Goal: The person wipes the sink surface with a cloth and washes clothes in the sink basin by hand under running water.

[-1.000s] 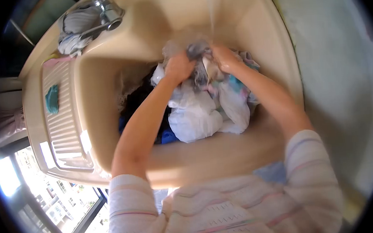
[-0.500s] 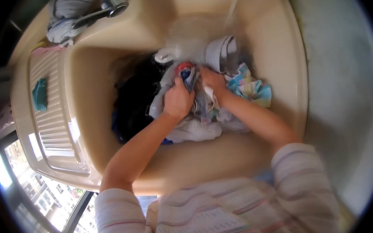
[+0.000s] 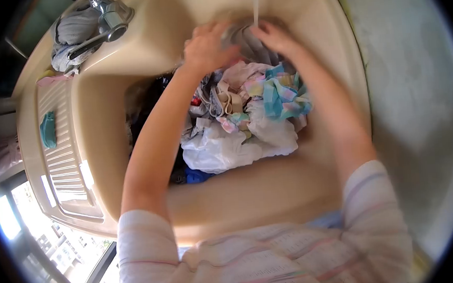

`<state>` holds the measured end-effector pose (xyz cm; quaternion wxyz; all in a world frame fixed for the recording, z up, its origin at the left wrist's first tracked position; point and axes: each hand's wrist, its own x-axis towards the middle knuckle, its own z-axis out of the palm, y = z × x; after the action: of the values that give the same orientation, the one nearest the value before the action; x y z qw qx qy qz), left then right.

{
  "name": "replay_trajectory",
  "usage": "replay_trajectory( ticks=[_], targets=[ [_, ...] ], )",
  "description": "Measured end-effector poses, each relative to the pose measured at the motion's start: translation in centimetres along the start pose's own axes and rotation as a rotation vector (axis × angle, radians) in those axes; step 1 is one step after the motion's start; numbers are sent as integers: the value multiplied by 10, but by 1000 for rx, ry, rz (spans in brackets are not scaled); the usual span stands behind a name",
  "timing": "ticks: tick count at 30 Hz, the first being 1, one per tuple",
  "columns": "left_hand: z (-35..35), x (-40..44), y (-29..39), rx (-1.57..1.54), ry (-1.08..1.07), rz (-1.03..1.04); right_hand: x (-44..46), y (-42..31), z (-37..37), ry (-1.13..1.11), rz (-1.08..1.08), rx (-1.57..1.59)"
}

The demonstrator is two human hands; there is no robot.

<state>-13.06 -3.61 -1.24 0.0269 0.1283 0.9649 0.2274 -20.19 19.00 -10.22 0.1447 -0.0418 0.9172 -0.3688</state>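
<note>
Wet laundry is heaped in the beige sink. At the back of the heap, a grey cloth lies under the thin stream of water. My left hand, a little blurred, is over its left edge with fingers and thumb spread. On the other side, my right hand has its fingers bent onto the cloth's right edge and seems to grip it. Closer to me are a teal, pink and yellow patterned cloth and white fabric. Dark laundry shows partly behind my left forearm.
A chrome faucet stands at the back left, beside a bundled grey cloth. On the ribbed washboard to the left sits a teal bar or cloth. A blue cloth shows at the heap's front.
Both hands have moved from the middle of the heap to its back, toward the water. My left hand has let go of the bunched clothes, which now lie spread lower down. The view has shifted slightly.
</note>
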Motion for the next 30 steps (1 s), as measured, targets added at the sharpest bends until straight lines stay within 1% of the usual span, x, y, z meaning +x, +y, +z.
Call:
replay_trajectory(
  ticks=[1, 2, 3, 4, 5, 7, 9, 11, 13, 15, 16, 18, 19, 20, 23, 25, 26, 28, 30],
  targets=[
    [25, 19, -1, -68, 67, 42, -26, -7, 10, -43, 132, 168],
    [37, 23, 4, -63, -19, -48, -7, 45, 44, -29, 151, -6],
    [47, 24, 11, -60, -110, -138, -19, 43, 51, -27, 117, 75],
    [53, 22, 15, -58, -201, -224, -24, 42, 52, -111, 206, -25],
    [55, 17, 12, -86, -240, -202, -30, 41, 52, -74, 179, -105],
    [46, 1, -3, -112, -300, -167, -66, -12, 51, 8, 101, -247],
    [21, -48, 3, -194, -266, -198, -136, -73, 41, 113, 2, -179],
    [-20, -98, 14, -182, -212, -173, -192, -124, 32, 169, -101, -174],
    [-52, -143, 23, -155, -64, -25, -233, -144, 41, 168, -249, -155],
    [-68, -187, 25, -138, 1, 41, -264, -141, 61, 58, -399, -197],
    [-71, -202, 23, -137, -10, 43, -268, -137, 70, 3, -477, -222],
    [-69, -221, 17, -142, -38, 40, -260, -134, 82, -29, -539, -191],
    [-62, -219, 14, -136, -8, 39, -256, -131, 86, -52, -567, -178],
    [-51, -215, 9, -128, 17, 37, -247, -129, 87, -28, -562, -157],
    [-22, -188, 3, -117, 109, 40, -218, -103, 99, -58, -370, -124],
    [4, -153, 3, -98, 198, 35, -186, -79, 111, -40, -234, -194],
    [20, -134, 0, -51, 184, -29, -168, -66, 114, -30, -163, -231],
    [47, -96, -8, 48, 161, -161, -126, -59, 111, -125, -2, -287],
    [61, -50, -20, 73, 43, -318, -80, -38, 121, -89, 72, -201]
  ],
)
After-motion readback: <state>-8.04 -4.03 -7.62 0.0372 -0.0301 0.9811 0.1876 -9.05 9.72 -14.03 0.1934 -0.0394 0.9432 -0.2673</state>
